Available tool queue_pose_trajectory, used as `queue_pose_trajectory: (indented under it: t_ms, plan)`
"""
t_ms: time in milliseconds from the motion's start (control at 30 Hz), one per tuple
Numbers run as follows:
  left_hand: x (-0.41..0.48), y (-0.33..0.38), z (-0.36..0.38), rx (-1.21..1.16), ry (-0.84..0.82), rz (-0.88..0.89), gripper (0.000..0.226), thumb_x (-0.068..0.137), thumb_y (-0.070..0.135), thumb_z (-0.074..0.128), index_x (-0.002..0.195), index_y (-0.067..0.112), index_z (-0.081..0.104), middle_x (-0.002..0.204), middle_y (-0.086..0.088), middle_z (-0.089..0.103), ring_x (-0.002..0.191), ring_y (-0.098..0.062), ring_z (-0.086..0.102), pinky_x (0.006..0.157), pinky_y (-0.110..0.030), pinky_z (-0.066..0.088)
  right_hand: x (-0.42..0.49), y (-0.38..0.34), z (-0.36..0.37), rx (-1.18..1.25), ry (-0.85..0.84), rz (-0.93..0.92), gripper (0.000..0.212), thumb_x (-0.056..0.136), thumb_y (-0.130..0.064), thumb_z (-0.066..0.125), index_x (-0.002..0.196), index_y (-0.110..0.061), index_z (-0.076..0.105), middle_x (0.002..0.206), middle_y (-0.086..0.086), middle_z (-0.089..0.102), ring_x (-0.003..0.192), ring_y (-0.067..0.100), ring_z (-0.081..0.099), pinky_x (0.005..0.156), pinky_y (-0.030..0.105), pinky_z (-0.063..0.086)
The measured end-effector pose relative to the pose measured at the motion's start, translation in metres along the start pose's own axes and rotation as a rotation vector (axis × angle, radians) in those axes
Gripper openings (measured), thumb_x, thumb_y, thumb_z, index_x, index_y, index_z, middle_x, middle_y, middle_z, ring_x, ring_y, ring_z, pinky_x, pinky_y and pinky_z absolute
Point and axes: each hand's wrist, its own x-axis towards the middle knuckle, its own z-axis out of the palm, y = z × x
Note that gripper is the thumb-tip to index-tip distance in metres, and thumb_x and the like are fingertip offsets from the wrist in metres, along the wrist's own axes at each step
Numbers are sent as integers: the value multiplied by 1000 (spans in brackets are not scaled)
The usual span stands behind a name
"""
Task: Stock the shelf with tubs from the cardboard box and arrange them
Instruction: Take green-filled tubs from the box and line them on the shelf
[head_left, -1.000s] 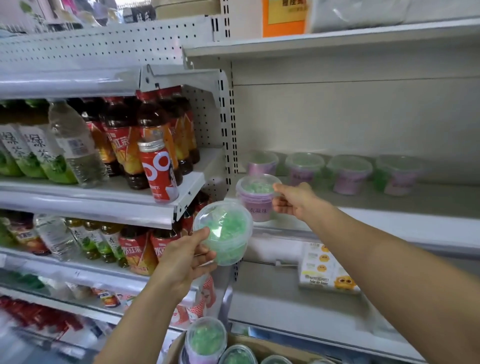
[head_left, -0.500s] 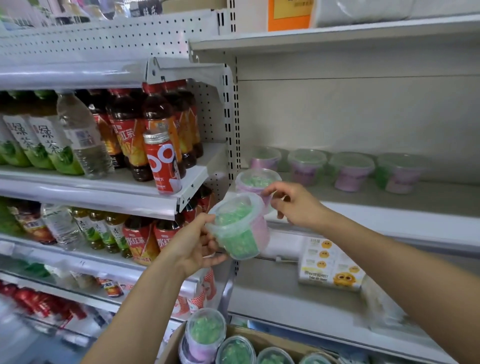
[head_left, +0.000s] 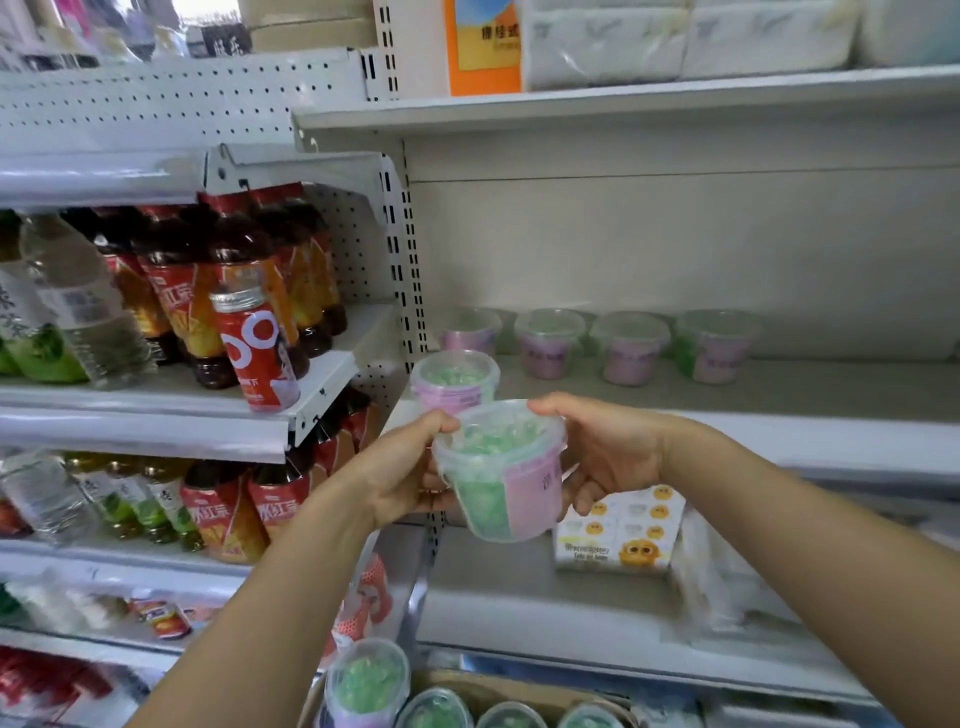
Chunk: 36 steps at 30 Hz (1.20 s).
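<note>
Clear plastic with green beads and a pink label, the tub (head_left: 501, 470) was mine to set on the shelf (head_left: 779, 395). To do that well, I judged, I should keep it level, turn the label outward and stand it just beside the front tub (head_left: 453, 382), ahead of the back row (head_left: 628, 345). It hung in the air before the shelf edge, between my grips: my left grip (head_left: 400, 467) curled round its left side, thumb at the rim, my right grip (head_left: 602, 457) pinching the right rim, fingers underneath.
</note>
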Motion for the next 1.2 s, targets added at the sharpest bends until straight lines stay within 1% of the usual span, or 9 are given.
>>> queue_pose_trajectory:
  t_ms: [100,233,333,433,533,667,800,933,1200]
  plan:
    - [10,4,16,153,205,133,36,95,41,48,114,11,57,93,-9,60,78,-20,56,74,-35,55,-1,10,-10,131,152,-18,63,88,-54,48,126,-4,52,94,22,59,68,36,61,53,32,56]
    - [27,-1,10,620,543,484,25,91,34,54,112,19,53,117,-1,51,109,-19,53,96,-37,44,3,14,-23,392,384,-98,58,85,-55,55,129,-19,42,113,28,56,69,38,66,55,35,59]
    - [40,-1,1,961,485,621,44,89,27,58,132,20,47,142,3,40,132,-16,35,102,-25,28,10,7,-29,477,564,-186,46,88,-53,54,125,-30,38,131,19,44,90,39,65,60,40,61]
    - [48,4,-1,1158,409,582,62,91,33,56,147,22,32,156,4,26,145,-14,16,115,-28,14,21,-3,-31,520,660,-185,49,91,-46,56,132,-26,38,125,9,39,109,40,56,72,47,59]
    - [52,8,-4,1236,405,544,64,92,35,55,149,23,28,157,2,24,147,-15,13,117,-30,13,34,-9,-34,517,692,-139,57,90,-45,58,136,-18,38,127,9,41,115,38,52,74,46,58]
    - [52,8,-8,1276,395,560,63,92,35,55,148,24,28,157,4,25,147,-14,14,117,-31,14,46,-11,-32,471,692,-102,64,88,-52,58,137,-17,38,141,13,39,105,38,58,77,47,58]
    - [54,4,-11,1292,403,584,64,91,35,56,148,25,28,157,4,26,146,-14,15,118,-33,17,47,-13,-28,356,666,-59,74,84,-61,56,142,-20,34,151,12,31,94,43,65,64,43,61]
    - [56,5,-12,1314,400,591,64,91,34,57,148,24,30,156,4,28,146,-14,16,119,-32,13,50,-8,-28,304,733,-88,68,91,-52,53,142,-12,35,153,8,27,60,29,58,80,46,58]
    - [55,9,-16,1354,388,587,63,90,33,58,147,23,31,154,2,32,145,-17,20,118,-37,13,46,4,-23,333,801,-132,58,97,-45,44,143,-11,33,145,9,35,80,33,66,71,45,59]
